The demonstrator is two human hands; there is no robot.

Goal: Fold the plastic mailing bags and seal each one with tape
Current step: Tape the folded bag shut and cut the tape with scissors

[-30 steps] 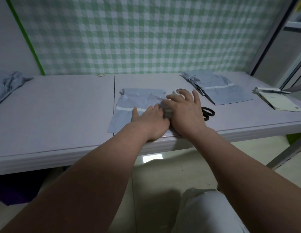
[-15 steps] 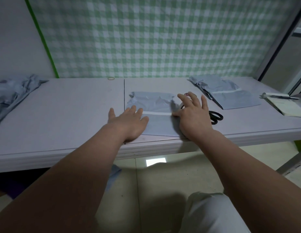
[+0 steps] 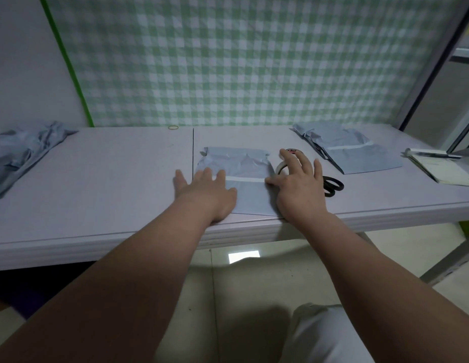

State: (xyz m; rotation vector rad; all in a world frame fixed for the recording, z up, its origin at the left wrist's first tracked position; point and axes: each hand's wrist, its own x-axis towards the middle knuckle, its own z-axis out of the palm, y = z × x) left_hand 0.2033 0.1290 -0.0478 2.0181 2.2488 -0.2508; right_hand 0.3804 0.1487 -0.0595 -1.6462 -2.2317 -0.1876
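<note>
Mailing bag (image 3: 243,166) is lying folded near the front edge of the table (image 3: 97,179), with the left hand (image 3: 207,192) pressing flat, fingers straight, on its left side. The right hand (image 3: 298,184) is resting spread at its right edge, holding nothing, fingers possibly touching the tape roll (image 3: 281,167).

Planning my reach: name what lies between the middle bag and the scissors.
The tape roll, partly under the right hand, as the head view shows.

Black scissors (image 3: 333,189) on table (image 3: 97,179); notebook (image 3: 443,171) far right, maybe pen (image 3: 432,154) atop.
</note>
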